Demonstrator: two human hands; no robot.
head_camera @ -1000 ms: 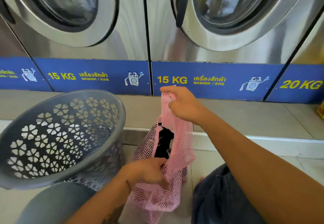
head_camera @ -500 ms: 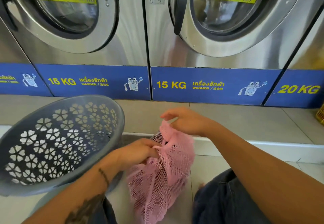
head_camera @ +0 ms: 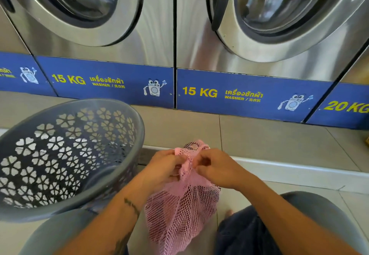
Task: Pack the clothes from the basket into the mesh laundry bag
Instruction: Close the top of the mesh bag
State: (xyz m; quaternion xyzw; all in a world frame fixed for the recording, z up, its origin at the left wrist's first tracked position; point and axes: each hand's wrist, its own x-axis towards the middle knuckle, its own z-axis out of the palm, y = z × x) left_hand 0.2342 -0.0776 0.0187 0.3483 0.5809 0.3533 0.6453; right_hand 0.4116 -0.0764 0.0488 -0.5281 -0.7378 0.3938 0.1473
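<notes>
Mesh laundry bag (head_camera: 180, 210), mouth now bunched, both hands gripping

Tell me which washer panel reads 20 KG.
The rightmost blue panel, cut off by the frame's right edge. The two panels left of it read 15 KG; the far-left one's weight is out of frame.

Pink mesh bag (head_camera: 180, 212) runs off the bottom edge; dark contents blurred, basket (head_camera: 83, 204) floor partly hidden.
</notes>
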